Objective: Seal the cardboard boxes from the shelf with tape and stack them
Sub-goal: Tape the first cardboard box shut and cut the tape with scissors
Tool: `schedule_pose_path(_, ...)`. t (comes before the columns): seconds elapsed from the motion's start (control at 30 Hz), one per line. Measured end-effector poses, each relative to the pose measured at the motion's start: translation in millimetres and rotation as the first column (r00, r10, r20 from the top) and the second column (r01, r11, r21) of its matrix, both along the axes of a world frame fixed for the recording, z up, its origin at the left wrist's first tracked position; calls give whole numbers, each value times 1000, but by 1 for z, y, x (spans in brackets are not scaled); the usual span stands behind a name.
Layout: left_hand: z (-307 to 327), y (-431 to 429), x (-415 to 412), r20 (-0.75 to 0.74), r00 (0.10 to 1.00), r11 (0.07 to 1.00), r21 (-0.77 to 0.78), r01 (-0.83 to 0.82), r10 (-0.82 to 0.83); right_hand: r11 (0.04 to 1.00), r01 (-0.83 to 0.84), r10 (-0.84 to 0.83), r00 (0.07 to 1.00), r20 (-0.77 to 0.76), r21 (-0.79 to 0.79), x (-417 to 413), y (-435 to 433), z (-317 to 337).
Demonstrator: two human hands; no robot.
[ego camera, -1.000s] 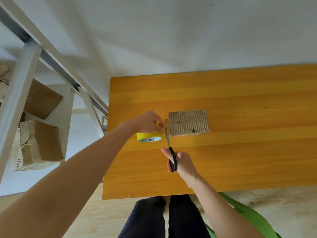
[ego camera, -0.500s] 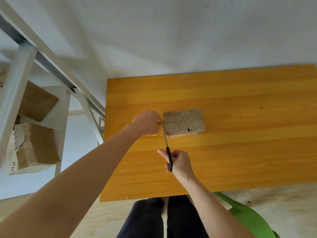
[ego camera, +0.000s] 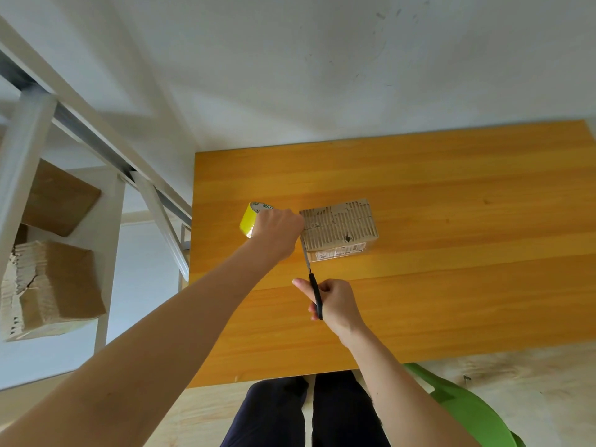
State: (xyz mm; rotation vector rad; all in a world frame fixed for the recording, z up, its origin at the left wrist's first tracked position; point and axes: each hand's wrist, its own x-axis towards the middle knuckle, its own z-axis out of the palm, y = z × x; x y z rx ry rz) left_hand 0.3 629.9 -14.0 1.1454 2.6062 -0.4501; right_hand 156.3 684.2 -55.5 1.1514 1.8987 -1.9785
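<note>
Cardboard box (ego camera: 338,225) lies flat on the orange wooden surface (ego camera: 451,285), its top skin torn so the corrugated ribs show, and a white printed label runs along the side facing the person. Just left of the box, the left grip (ego camera: 279,230) is clenched around a yellow tape roll (ego camera: 248,221). The knuckles almost touch the box's left end, and the roll sticks out on the far side of the hand, away from the box. Whether a strip of tape stretches from the roll to the box cannot be told, since the hand covers that spot. Nearer the person than the box, the right grip (ego camera: 332,304) grasps the black handles of a pair of scissors (ego camera: 311,279), fingers curled through and around them. The blades point away from the person and run along the box's left end, reaching up to the left hand; they look like one thin line, so they seem closed or nearly so. Well left of the box, off the surface, a white metal shelf (ego camera: 19,150) carries two more worn cardboard boxes (ego camera: 54,285). Behind the box rises a white wall (ego camera: 322,75). On the person's side of the box, beyond the surface's edge, are dark trousers (ego camera: 309,414) and a green chair (ego camera: 467,411) on a pale floor (ego camera: 516,366).
</note>
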Motion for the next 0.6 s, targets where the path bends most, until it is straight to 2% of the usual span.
schedule_pose_path(0.1, -4, -1, -3, 93, 991, 994, 47, -103, 99, 1000, 15, -16, 1000, -16, -22, 3, 1, 0)
schedule_pose_path(0.2, -5, -3, -9, 322, 907, 944, 98, -316, 270, 997, 38, -40, 999, -16, -62, 6, 3, 1)
schedule_pose_path(0.27, -7, -5, -11, 395, 871, 929, 101, -357, 292, 998, 17, -17, 1000, -6, -53, 8, 2, 1)
schedule_pose_path(0.4, -10, -7, -11, 433, 854, 925, 107, -366, 288, 998, 31, -32, 999, -16, -46, 8, -1, 0)
schedule_pose_path(0.53, -9, -8, -12, 288, 925, 961, 48, -274, 249, 998, 53, -53, 998, -34, -22, 11, -1, -4)
schedule_pose_path(0.6, -7, -10, -15, 273, 923, 956, 29, -291, 272, 1000, 22, -22, 999, -28, 5, 14, 0, -7)
